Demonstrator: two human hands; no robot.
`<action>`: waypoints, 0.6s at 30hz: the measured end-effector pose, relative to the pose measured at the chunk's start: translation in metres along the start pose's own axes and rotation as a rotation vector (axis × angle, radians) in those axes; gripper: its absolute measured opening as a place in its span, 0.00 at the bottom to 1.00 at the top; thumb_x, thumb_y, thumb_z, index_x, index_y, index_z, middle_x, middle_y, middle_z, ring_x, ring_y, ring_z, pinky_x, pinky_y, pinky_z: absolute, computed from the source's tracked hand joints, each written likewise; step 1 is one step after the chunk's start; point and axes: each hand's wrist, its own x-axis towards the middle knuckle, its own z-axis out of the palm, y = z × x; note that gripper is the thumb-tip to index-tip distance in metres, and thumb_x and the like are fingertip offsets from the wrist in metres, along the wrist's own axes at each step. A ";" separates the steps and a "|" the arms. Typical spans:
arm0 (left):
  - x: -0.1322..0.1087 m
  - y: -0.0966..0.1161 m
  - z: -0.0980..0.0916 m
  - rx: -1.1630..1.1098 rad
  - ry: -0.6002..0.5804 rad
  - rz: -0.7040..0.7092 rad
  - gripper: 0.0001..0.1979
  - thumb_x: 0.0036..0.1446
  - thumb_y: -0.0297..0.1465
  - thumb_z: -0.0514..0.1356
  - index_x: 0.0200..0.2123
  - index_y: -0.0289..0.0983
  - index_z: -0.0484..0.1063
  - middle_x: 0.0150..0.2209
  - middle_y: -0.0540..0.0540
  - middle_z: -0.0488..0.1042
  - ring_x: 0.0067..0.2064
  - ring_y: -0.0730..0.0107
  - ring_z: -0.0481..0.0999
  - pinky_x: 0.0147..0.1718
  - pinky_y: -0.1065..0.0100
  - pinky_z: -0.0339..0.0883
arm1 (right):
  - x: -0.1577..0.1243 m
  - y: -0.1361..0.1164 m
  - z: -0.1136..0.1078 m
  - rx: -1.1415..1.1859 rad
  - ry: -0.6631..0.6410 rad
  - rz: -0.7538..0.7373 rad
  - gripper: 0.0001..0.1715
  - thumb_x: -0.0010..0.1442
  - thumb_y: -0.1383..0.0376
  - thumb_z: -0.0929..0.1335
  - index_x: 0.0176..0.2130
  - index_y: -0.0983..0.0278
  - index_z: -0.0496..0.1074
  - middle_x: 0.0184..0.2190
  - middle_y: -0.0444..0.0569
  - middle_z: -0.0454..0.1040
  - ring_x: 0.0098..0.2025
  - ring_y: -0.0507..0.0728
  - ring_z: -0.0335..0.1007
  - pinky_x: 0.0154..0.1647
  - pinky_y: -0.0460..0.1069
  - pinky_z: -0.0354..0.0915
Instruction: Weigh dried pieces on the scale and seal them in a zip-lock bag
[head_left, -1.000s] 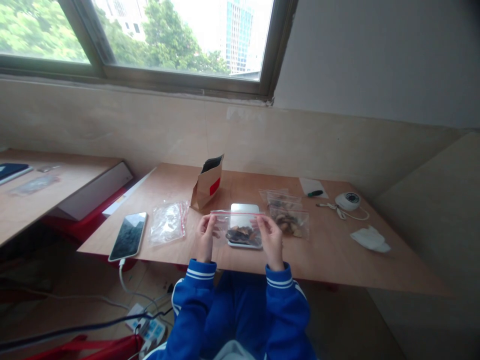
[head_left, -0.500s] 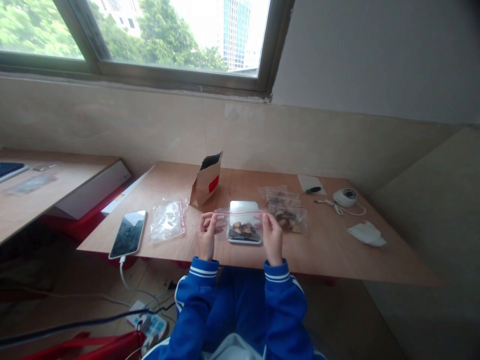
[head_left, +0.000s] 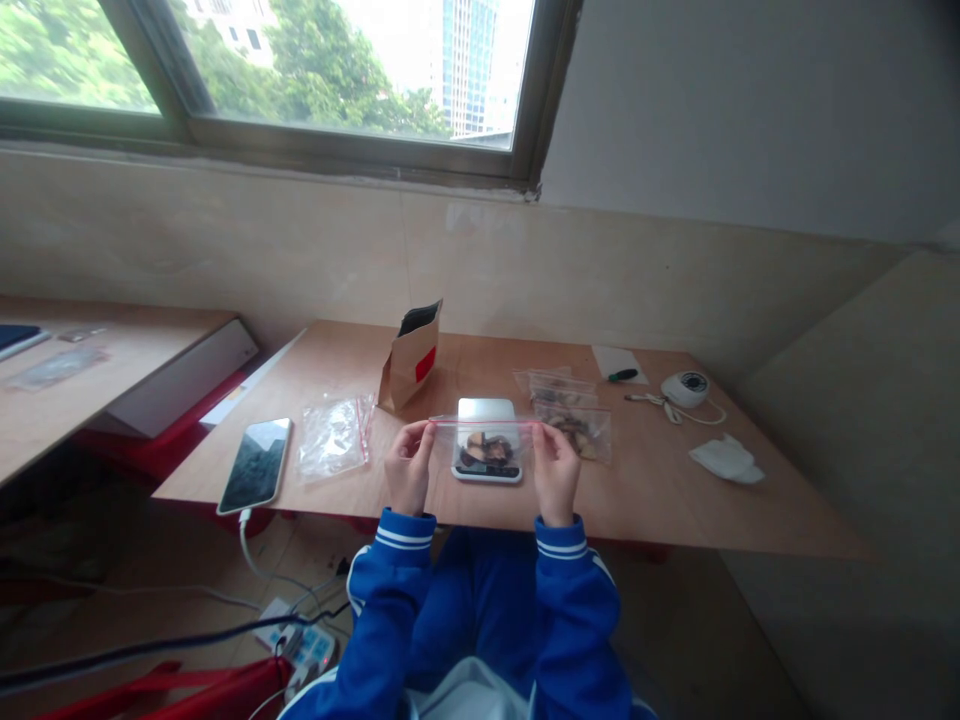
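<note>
A clear zip bag (head_left: 486,446) with brown dried slices in its lower part is stretched between my two hands. My left hand (head_left: 409,462) pinches one end of its red zip strip, and my right hand (head_left: 555,468) pinches the other end. Behind the bag lies a white kitchen scale (head_left: 486,408), seen partly through the plastic; whether the bag touches it I cannot tell. Right of the scale, several filled zip bags (head_left: 581,430) overlap, their contents like the slices in my bag. A pile of empty clear bags (head_left: 335,437) lies to the left.
An open brown paper pouch (head_left: 409,365) with a red label stands behind the scale. A phone (head_left: 256,466) on a charging cable lies at the table's left. At right are a green-handled tool (head_left: 622,376) on paper, a white camera (head_left: 685,388) with cables, and a crumpled tissue (head_left: 727,459).
My hands have moved slightly apart, drawing the bag's zip strip straighter. The slices inside appear a little higher in view. The rest of the table's things stay in place.
</note>
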 end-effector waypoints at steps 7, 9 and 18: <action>-0.004 0.017 0.011 -0.123 0.016 -0.004 0.14 0.54 0.42 0.61 0.34 0.36 0.70 0.32 0.47 0.75 0.35 0.68 0.77 0.39 0.66 0.71 | 0.001 -0.011 0.001 0.090 -0.015 -0.007 0.20 0.57 0.51 0.68 0.36 0.66 0.72 0.34 0.53 0.79 0.38 0.59 0.76 0.42 0.54 0.71; -0.005 0.017 0.017 -0.258 -0.006 -0.065 0.15 0.55 0.42 0.59 0.35 0.36 0.67 0.33 0.48 0.73 0.35 0.69 0.77 0.40 0.65 0.71 | 0.001 -0.009 0.005 0.142 -0.035 0.016 0.20 0.57 0.50 0.67 0.36 0.65 0.70 0.32 0.51 0.78 0.36 0.58 0.75 0.38 0.53 0.71; -0.004 0.010 0.022 -0.308 -0.027 -0.132 0.13 0.52 0.40 0.63 0.35 0.36 0.70 0.33 0.47 0.75 0.38 0.69 0.75 0.42 0.66 0.69 | -0.002 -0.002 0.021 0.237 -0.094 0.082 0.21 0.57 0.52 0.67 0.43 0.65 0.68 0.34 0.51 0.77 0.37 0.57 0.74 0.37 0.51 0.69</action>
